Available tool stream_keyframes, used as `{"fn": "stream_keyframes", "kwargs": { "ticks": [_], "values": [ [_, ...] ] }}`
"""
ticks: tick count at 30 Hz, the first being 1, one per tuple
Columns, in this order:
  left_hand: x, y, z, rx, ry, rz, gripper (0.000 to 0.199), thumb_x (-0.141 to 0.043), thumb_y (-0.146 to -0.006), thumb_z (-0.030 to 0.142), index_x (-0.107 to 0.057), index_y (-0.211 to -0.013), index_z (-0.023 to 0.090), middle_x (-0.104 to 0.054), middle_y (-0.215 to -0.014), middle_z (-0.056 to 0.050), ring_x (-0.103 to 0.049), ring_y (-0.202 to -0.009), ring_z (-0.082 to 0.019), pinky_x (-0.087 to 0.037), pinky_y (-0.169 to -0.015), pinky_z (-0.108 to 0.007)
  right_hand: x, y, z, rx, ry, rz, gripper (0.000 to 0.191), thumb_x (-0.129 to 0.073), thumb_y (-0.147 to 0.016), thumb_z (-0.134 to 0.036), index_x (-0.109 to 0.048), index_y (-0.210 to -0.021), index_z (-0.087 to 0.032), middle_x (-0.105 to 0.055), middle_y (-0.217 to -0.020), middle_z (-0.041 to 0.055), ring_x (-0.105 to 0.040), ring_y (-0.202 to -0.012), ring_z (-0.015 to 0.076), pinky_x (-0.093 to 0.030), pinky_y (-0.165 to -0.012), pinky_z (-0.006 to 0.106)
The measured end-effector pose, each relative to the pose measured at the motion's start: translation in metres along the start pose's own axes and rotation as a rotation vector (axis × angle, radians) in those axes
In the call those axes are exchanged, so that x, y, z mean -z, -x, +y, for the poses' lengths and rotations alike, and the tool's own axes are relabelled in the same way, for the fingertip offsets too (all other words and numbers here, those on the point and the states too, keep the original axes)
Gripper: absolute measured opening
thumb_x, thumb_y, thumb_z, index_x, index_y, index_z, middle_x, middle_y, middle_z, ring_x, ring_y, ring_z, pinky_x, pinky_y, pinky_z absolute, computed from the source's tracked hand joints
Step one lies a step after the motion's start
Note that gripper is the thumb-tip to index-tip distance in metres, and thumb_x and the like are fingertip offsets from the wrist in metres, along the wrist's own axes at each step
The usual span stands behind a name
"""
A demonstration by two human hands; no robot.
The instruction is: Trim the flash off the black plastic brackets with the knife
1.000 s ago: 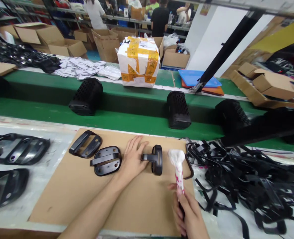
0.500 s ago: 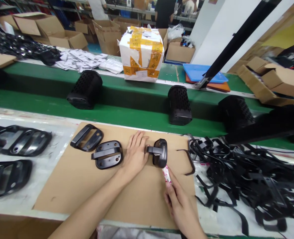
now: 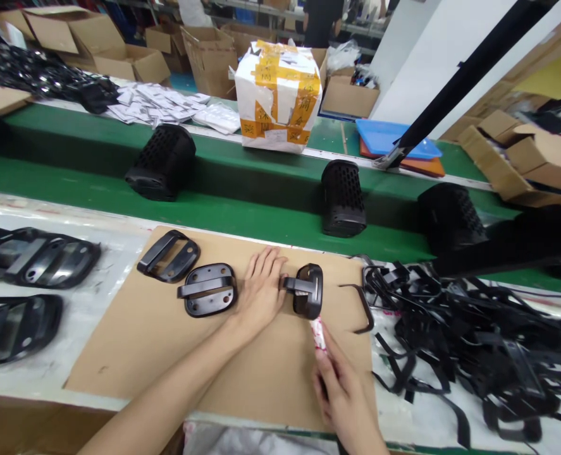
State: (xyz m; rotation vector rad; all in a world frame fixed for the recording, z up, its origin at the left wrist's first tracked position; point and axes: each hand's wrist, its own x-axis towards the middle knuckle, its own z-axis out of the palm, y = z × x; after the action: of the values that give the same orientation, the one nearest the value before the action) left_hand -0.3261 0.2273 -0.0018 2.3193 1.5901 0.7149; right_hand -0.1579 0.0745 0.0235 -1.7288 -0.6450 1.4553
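Left hand [image 3: 260, 292] flat, fingers together, steadying black part [image 3: 307, 291]; right hand [image 3: 344, 398] pinching swab [image 3: 317, 333] against it.

This is a factory assembly line. A green conveyor belt [image 3: 242, 218] runs across the bench carrying black perforated housings [image 3: 343, 197]. Heaps of black plastic parts [image 3: 470, 341] lie on the worktop beside a cardboard work mat [image 3: 166, 354]. Open cartons [image 3: 128, 60], a taped parcel [image 3: 278, 95] and other workers at far benches fill the background.
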Motion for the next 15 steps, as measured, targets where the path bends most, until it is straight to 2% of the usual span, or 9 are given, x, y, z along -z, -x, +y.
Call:
{"fn": "stream_keyframes", "kwargs": {
  "ticks": [4, 7, 8, 9, 11, 12, 13, 15],
  "values": [
    [-0.0016, 0.0002, -0.0008, 0.004, -0.014, 0.002, 0.041, -0.045, -0.104, 0.018, -0.057, -0.142, 0.011, -0.048, -0.162, -0.016, -0.035, -0.157, -0.032, -0.022, -0.133, -0.054, 0.0056, -0.0026, 0.0006, 0.108, -0.019, 0.069, 0.095, -0.060, -0.092, -0.083, -0.040, -0.163, -0.022, -0.042, -0.067, -0.0058, -0.026, -0.047, 0.0067, -0.025, -0.039, 0.016],
    [-0.0022, -0.0001, -0.0018, -0.001, -0.011, 0.009, 0.041, -0.044, -0.104, 0.018, -0.057, -0.142, 0.010, -0.049, -0.161, -0.016, -0.035, -0.157, -0.031, -0.022, -0.133, -0.053, 0.0048, -0.0041, 0.0004, -0.034, -0.040, -0.076, 0.109, -0.069, -0.082, -0.088, -0.042, -0.161, -0.019, -0.039, -0.065, -0.0066, -0.028, -0.048, 0.0068, -0.023, -0.039, 0.015],
    [-0.0023, -0.0002, -0.0021, -0.002, -0.009, 0.009, 0.040, -0.043, -0.104, 0.018, -0.057, -0.142, 0.010, -0.049, -0.161, -0.016, -0.035, -0.157, -0.031, -0.022, -0.133, -0.053, 0.0039, -0.0037, 0.0002, -0.073, -0.033, -0.082, 0.107, -0.072, -0.081, -0.086, -0.044, -0.160, -0.020, -0.039, -0.065, -0.0065, -0.027, -0.049, 0.0059, -0.022, -0.039, 0.013],
    [-0.0024, -0.0001, -0.0023, -0.002, -0.008, 0.008, 0.040, -0.043, -0.104, 0.018, -0.057, -0.142, 0.010, -0.049, -0.161, -0.016, -0.035, -0.157, -0.032, -0.022, -0.133, -0.053, 0.0028, -0.0030, 0.0001, -0.074, -0.029, -0.060, 0.103, -0.073, -0.082, -0.084, -0.045, -0.160, -0.022, -0.040, -0.066, -0.0064, -0.025, -0.048, 0.0049, -0.021, -0.039, 0.012],
    [-0.0029, 0.0004, -0.0023, 0.000, -0.010, 0.013, 0.040, -0.043, -0.105, 0.018, -0.057, -0.141, 0.010, -0.049, -0.160, -0.016, -0.035, -0.157, -0.031, -0.022, -0.133, -0.053, 0.0001, -0.0015, 0.0010, 0.031, -0.066, 0.066, 0.095, -0.069, -0.089, -0.081, -0.043, -0.161, -0.025, -0.039, -0.067, -0.0071, -0.021, -0.047, 0.0040, -0.020, -0.039, 0.012],
    [-0.0031, 0.0009, -0.0022, 0.000, -0.011, 0.018, 0.040, -0.043, -0.105, 0.018, -0.057, -0.141, 0.010, -0.050, -0.160, -0.016, -0.035, -0.157, -0.031, -0.022, -0.133, -0.052, -0.0011, -0.0014, 0.0020, 0.081, -0.092, 0.108, 0.097, -0.066, -0.089, -0.083, -0.040, -0.162, -0.023, -0.036, -0.065, -0.0082, -0.020, -0.046, 0.0044, -0.021, -0.038, 0.013],
    [-0.0034, 0.0014, -0.0021, -0.002, -0.011, 0.023, 0.040, -0.043, -0.105, 0.018, -0.057, -0.141, 0.010, -0.050, -0.160, -0.016, -0.035, -0.157, -0.031, -0.022, -0.133, -0.052, -0.0018, -0.0021, 0.0031, 0.090, -0.101, 0.093, 0.104, -0.064, -0.087, -0.086, -0.037, -0.163, -0.021, -0.033, -0.063, -0.0092, -0.020, -0.045, 0.0051, -0.021, -0.037, 0.014],
    [-0.0038, 0.0022, -0.0021, -0.006, -0.006, 0.028, 0.040, -0.044, -0.104, 0.017, -0.056, -0.141, 0.010, -0.050, -0.159, -0.016, -0.036, -0.156, -0.031, -0.022, -0.132, -0.052, -0.0001, -0.0059, 0.0041, 0.009, -0.053, -0.040, 0.116, -0.064, -0.082, -0.092, -0.034, -0.165, -0.017, -0.031, -0.060, -0.0103, -0.021, -0.045, 0.0065, -0.023, -0.036, 0.014]
  ]
}}
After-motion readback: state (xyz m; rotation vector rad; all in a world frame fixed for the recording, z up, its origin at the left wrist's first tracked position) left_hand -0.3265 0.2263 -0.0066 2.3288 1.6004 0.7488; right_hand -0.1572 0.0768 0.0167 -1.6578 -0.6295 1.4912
